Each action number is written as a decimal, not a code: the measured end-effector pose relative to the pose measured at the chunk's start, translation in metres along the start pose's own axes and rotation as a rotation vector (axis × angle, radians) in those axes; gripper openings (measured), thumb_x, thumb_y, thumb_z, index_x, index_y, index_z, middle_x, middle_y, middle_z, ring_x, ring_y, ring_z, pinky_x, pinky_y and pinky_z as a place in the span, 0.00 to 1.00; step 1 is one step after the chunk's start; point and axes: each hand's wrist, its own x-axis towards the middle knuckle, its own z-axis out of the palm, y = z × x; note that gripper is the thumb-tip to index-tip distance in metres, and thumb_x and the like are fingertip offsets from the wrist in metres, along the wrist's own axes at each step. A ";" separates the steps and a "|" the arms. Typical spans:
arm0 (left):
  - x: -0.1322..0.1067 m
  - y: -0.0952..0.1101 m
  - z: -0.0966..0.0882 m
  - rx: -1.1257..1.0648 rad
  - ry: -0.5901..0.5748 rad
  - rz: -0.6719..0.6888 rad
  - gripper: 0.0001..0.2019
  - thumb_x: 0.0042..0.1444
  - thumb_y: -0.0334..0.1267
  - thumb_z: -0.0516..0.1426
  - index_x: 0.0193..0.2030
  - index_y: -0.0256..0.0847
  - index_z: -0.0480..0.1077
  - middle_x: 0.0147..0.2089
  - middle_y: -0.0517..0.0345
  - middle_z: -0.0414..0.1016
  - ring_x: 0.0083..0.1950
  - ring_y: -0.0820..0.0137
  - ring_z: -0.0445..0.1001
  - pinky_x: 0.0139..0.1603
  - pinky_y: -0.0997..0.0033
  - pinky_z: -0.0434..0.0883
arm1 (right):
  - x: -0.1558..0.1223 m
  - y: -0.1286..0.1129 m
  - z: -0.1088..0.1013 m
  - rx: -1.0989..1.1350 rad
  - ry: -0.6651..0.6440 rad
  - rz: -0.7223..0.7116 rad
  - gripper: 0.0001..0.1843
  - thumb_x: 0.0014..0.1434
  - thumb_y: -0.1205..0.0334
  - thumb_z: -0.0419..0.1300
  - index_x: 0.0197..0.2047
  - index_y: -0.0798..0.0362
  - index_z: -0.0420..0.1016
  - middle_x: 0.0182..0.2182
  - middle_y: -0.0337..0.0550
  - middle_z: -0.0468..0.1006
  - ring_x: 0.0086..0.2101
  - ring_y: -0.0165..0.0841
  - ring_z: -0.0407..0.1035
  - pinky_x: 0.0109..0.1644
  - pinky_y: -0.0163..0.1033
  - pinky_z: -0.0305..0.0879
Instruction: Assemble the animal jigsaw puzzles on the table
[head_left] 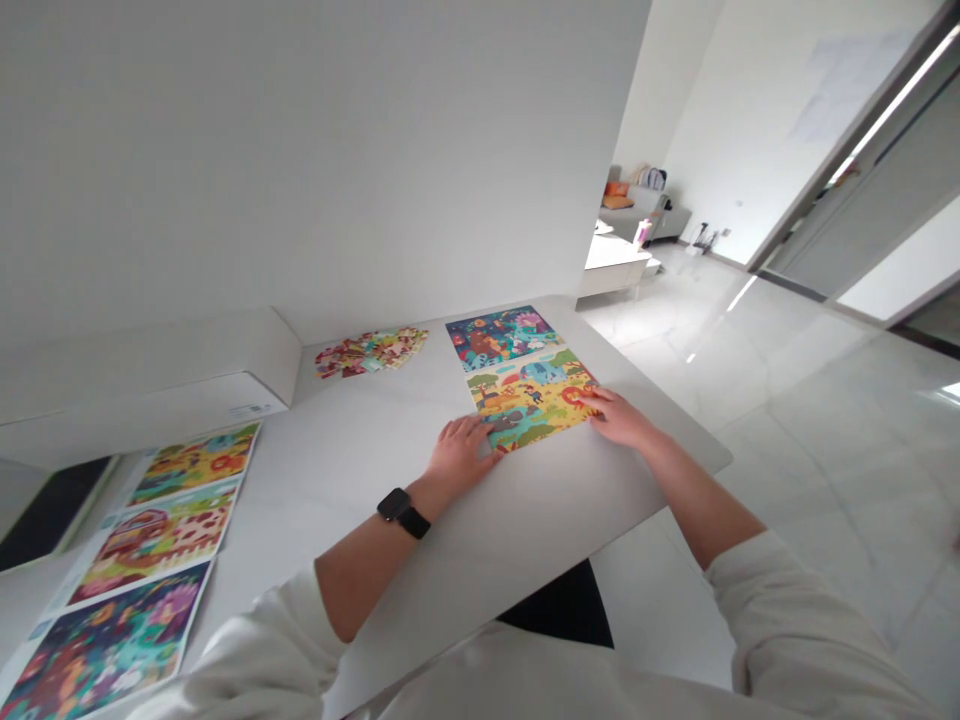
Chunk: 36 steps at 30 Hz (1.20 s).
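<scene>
A yellow jigsaw puzzle (529, 398) with a blue elephant, a lion and trees lies flat on the white table (360, 470). At its near left corner rests my left hand (463, 452), fingers stretched over the edge, a black watch on that wrist. My right hand (616, 415) touches the right edge near the lion, fingers extended. Directly behind the yellow puzzle, close against it, is a dark blue animal puzzle (501, 337). A heap of loose puzzle pieces (371, 352) in red, cream and green sits farther back on the left.
Printed picture sheets (172, 530) lie along the table's left side, showing three scenes. A white box (225, 365) stands behind them by the wall. The table's right edge borders a tiled floor (795, 400). Across the room are a sofa (637, 200) and a second table (611, 252).
</scene>
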 end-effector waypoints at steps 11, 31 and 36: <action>0.011 -0.015 0.010 -0.008 0.078 0.047 0.26 0.68 0.55 0.61 0.68 0.47 0.76 0.73 0.45 0.74 0.74 0.49 0.71 0.78 0.43 0.67 | 0.019 0.011 0.006 0.056 0.025 -0.005 0.29 0.68 0.60 0.62 0.72 0.42 0.78 0.74 0.49 0.69 0.72 0.51 0.63 0.78 0.60 0.59; 0.035 -0.026 0.015 -0.016 0.051 0.024 0.26 0.67 0.55 0.62 0.67 0.47 0.77 0.73 0.46 0.74 0.75 0.49 0.70 0.78 0.43 0.66 | 0.037 0.024 0.015 0.067 0.084 -0.016 0.28 0.68 0.58 0.62 0.70 0.43 0.79 0.73 0.49 0.70 0.71 0.50 0.65 0.79 0.58 0.59; 0.037 -0.019 0.020 0.007 0.069 0.014 0.26 0.66 0.54 0.63 0.67 0.47 0.77 0.73 0.45 0.74 0.75 0.47 0.69 0.78 0.41 0.66 | 0.039 0.029 0.017 0.075 0.082 0.019 0.28 0.67 0.58 0.63 0.70 0.43 0.79 0.73 0.49 0.70 0.71 0.51 0.65 0.79 0.58 0.59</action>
